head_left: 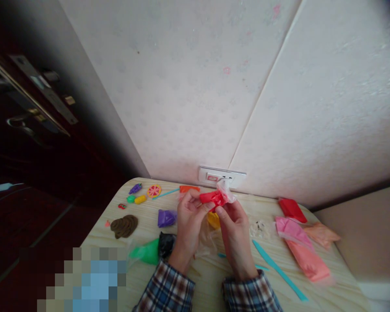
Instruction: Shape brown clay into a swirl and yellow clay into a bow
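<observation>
Both my hands are raised over a light wooden table, pinching a small clear plastic bag of red clay between them. My left hand grips the red end with thumb and fingers. My right hand holds the crumpled clear end of the bag. Below my hands lie a yellow clay bag, a purple clay bag, a black clay bag and a green clay bag. Plaid sleeves cover both wrists.
Pink clay bags, a peach bag and a red bag lie at right beside a teal modelling stick. Small clay fruit figures and a brown clay shape sit at left. A wall socket is behind; a dark door stands left.
</observation>
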`<action>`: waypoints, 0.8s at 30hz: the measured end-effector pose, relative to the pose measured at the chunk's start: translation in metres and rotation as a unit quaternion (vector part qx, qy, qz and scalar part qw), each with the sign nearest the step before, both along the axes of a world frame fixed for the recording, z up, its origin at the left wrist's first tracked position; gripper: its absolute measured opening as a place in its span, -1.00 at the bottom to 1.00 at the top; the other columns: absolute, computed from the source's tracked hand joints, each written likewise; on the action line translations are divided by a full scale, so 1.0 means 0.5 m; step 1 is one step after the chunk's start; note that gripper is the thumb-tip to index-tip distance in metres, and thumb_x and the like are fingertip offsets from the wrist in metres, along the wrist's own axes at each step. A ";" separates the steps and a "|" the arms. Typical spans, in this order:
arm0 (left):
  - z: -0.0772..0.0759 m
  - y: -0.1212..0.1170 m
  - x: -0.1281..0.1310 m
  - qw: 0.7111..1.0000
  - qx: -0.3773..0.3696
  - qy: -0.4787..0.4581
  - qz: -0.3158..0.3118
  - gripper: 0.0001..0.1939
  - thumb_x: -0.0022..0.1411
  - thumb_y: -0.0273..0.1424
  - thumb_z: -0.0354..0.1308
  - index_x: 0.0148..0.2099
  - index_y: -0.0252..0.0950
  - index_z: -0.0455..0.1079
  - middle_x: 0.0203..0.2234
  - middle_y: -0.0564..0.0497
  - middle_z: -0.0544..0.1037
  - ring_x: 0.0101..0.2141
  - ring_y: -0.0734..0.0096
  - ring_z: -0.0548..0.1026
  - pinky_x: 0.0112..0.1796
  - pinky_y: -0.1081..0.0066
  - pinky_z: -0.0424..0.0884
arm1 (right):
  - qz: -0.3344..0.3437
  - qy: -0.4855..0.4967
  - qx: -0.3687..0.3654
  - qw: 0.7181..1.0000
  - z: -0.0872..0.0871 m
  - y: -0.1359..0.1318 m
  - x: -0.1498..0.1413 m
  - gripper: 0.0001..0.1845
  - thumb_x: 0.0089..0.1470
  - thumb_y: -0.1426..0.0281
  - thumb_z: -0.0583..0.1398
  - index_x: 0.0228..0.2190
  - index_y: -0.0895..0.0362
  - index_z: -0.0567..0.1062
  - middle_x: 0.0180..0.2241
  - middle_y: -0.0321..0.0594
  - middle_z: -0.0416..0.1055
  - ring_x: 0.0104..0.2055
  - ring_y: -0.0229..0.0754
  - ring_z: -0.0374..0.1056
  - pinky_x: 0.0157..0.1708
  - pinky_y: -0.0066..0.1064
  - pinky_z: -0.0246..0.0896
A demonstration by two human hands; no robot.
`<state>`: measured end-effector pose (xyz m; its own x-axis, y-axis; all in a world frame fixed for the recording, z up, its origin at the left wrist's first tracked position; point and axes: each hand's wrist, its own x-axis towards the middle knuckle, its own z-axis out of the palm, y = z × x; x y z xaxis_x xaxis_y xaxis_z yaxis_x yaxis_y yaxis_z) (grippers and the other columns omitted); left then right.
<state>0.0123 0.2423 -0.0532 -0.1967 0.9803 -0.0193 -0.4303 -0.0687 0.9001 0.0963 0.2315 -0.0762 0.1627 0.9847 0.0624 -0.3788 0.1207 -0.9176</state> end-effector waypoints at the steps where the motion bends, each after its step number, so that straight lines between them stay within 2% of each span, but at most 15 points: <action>1: 0.001 -0.001 0.000 1.000 -0.001 0.009 -0.003 -0.77 -0.07 -0.39 0.33 -0.44 -0.32 0.31 -0.54 0.12 0.46 -0.47 0.53 0.42 -0.37 0.53 0.35 | -0.001 -0.004 -0.001 1.000 0.001 0.000 0.001 -0.69 -0.05 0.26 0.29 -0.22 0.07 0.47 -0.18 -0.18 0.51 -0.14 -0.12 0.42 -0.08 -0.21 0.29; 4: 0.001 -0.001 -0.003 1.000 0.006 0.006 -0.011 -0.78 0.04 -0.28 0.26 -0.35 -0.31 0.37 -0.47 0.07 0.49 -0.42 0.49 0.44 -0.35 0.51 0.36 | -0.007 -0.018 0.006 1.000 0.001 -0.001 0.009 -0.70 -0.04 0.26 0.28 -0.23 0.08 0.47 -0.22 -0.19 0.51 -0.19 -0.13 0.42 -0.14 -0.24 0.31; 7: 0.001 0.001 -0.005 0.999 0.026 0.004 -0.044 -0.78 0.10 -0.25 0.21 -0.28 -0.30 0.41 -0.41 0.04 0.52 -0.37 0.47 0.47 -0.30 0.50 0.37 | -0.027 -0.037 0.029 0.999 0.001 0.000 0.024 -0.77 0.00 0.26 0.26 -0.28 0.07 0.47 -0.29 -0.25 0.49 -0.25 -0.17 0.39 -0.19 -0.29 0.29; 12: 0.001 0.005 -0.004 0.996 0.007 0.048 -0.078 -0.86 0.01 -0.40 0.27 -0.33 -0.32 0.44 -0.44 0.03 0.54 -0.40 0.47 0.47 -0.37 0.52 0.38 | -0.063 -0.054 0.040 0.996 0.000 0.006 0.049 -0.78 0.03 0.25 0.23 -0.27 0.07 0.46 -0.27 -0.26 0.47 -0.21 -0.19 0.37 -0.15 -0.31 0.24; 15: 0.002 0.006 -0.004 0.996 0.003 0.064 -0.067 -0.85 0.02 -0.41 0.25 -0.29 -0.33 0.46 -0.40 -0.01 0.57 -0.37 0.42 0.51 -0.34 0.48 0.41 | -0.019 -0.055 0.045 0.997 0.004 0.012 0.052 -0.72 -0.04 0.26 0.29 -0.25 0.07 0.45 -0.24 -0.24 0.48 -0.19 -0.17 0.39 -0.16 -0.30 0.27; 18: 0.004 0.007 -0.007 0.994 0.016 0.080 -0.071 -0.83 0.03 -0.41 0.24 -0.26 -0.32 0.49 -0.34 -0.04 0.59 -0.29 0.36 0.53 -0.23 0.41 0.43 | 0.020 -0.081 0.037 0.996 0.007 0.016 0.051 -0.75 -0.10 0.26 0.32 -0.35 0.09 0.46 -0.36 -0.27 0.49 -0.30 -0.18 0.39 -0.27 -0.34 0.31; 22: 0.003 0.009 -0.009 0.990 0.027 0.094 -0.099 -0.80 -0.06 -0.42 0.30 -0.29 -0.31 0.51 -0.33 -0.04 0.58 -0.28 0.33 0.53 -0.22 0.39 0.46 | -0.001 -0.117 0.026 0.993 0.004 0.017 0.052 -0.73 -0.11 0.21 0.32 -0.37 0.10 0.47 -0.50 -0.32 0.43 -0.40 -0.19 0.35 -0.36 -0.35 0.29; 24: 0.003 0.010 -0.009 0.989 0.033 0.108 -0.093 -0.79 -0.11 -0.43 0.33 -0.32 -0.31 0.51 -0.36 -0.02 0.57 -0.30 0.34 0.52 -0.25 0.40 0.46 | -0.002 -0.125 0.030 0.992 0.001 0.016 0.054 -0.73 -0.11 0.21 0.32 -0.37 0.10 0.48 -0.52 -0.33 0.42 -0.41 -0.18 0.34 -0.36 -0.35 0.28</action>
